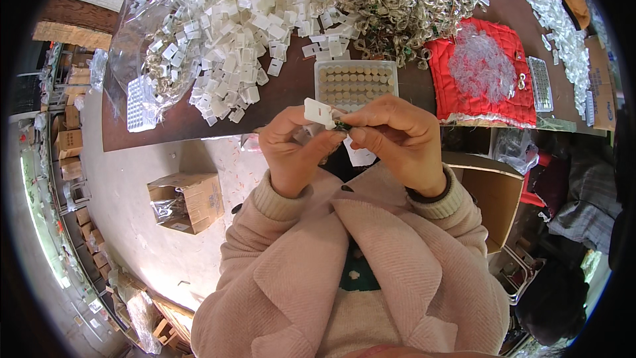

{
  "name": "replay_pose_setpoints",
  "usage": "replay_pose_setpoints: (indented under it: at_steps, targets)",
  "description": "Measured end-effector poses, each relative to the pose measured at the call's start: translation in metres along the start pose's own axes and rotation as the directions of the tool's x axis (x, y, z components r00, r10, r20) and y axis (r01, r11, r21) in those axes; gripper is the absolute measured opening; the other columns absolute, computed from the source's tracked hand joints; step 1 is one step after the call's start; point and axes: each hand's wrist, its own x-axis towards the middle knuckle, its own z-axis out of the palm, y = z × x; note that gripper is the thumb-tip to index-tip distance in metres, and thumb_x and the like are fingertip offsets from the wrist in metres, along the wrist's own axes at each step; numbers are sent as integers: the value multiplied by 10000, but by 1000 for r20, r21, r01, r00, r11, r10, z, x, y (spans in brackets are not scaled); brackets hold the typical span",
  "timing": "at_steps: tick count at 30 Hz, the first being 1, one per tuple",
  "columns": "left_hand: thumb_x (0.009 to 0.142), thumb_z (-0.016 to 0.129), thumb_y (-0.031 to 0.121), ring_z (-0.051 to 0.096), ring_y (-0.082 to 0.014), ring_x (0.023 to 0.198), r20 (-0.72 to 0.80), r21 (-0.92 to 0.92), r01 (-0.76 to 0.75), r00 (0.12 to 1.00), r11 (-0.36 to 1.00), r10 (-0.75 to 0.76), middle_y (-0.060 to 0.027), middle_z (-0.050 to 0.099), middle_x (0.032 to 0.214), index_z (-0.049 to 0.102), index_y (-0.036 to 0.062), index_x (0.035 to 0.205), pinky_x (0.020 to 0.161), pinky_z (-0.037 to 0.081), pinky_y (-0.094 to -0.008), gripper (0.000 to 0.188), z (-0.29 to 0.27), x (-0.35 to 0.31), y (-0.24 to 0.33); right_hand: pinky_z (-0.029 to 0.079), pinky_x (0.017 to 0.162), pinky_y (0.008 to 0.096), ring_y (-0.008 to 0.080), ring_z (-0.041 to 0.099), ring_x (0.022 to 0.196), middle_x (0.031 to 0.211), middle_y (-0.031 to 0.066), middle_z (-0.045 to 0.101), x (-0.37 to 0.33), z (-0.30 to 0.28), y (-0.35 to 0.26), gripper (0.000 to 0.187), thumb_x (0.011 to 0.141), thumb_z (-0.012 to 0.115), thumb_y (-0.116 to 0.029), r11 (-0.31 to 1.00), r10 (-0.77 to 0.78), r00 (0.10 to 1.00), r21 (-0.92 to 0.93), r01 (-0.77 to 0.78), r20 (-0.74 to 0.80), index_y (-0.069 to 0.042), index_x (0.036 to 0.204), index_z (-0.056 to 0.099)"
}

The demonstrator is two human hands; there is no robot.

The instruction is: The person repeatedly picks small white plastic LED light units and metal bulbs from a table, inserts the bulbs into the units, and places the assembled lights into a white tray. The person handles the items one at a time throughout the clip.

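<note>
In front of my chest, just past the table's near edge, my two hands meet fingertip to fingertip. My left hand (pixel 289 152) is closed around a small flat white plastic piece (pixel 318 112) with a slot in it. Close against that piece, my right hand (pixel 403 138) pinches a small dark item whose kind I cannot make out, as the fingertips cover most of it. Right behind the hands stands a clear plastic tray (pixel 318 66) with rows of round tan discs.
Heaped white plastic pieces (pixel 245 20) and shiny looped straps (pixel 404 3) cover the brown table (pixel 199 131). A red quilted cloth (pixel 445 69) carries clear thin strands (pixel 483 63). A plastic bag (pixel 126 46) lies left. Cardboard boxes stand below, one box (pixel 205 202) left, another box (pixel 500 205) right.
</note>
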Motion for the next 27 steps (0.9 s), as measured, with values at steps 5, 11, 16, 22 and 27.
replay_pose_setpoints:
  at_steps: [5,11,16,22,27]
  targets:
    - [841,711,-110,583,-43,700,11,-126,-110,994,986,112,-69,698,918,613,4,1078,574,474,-190,280,0,0,-7,519,682,245,138,661,782,877,85,684,0,1,2,313,814,722,87,939,-183,981,-287,192,58,-24,1106,738]
    - [883,679,-89,561,-38,694,-155,-7,-185,971,983,182,-65,680,959,575,-2,1138,574,457,-185,289,15,-8,-17,531,705,257,150,669,786,900,84,691,0,14,9,316,795,715,75,933,-232,969,-302,197,-85,-18,1096,709]
    - [910,658,-68,560,-43,729,-69,147,-263,959,954,275,-79,673,968,575,0,1140,608,457,-185,253,10,-7,-20,541,717,258,128,674,784,917,84,681,-3,13,3,227,817,707,51,911,-231,967,-375,175,-111,4,1030,645]
    - [935,643,-21,576,-66,723,-77,-167,-71,995,983,59,-87,670,956,557,32,1123,612,475,-206,214,6,-8,-16,554,711,240,115,676,817,909,48,657,7,4,7,206,871,684,71,965,97,994,241,-105,45,-6,1042,598]
    - [955,610,-1,595,-88,711,-188,-379,113,962,919,-196,-81,672,958,539,71,1118,606,484,-220,192,10,-15,-10,556,727,244,123,687,831,934,69,675,-3,16,24,264,851,716,61,997,15,1000,71,-15,-10,-5,1075,592]
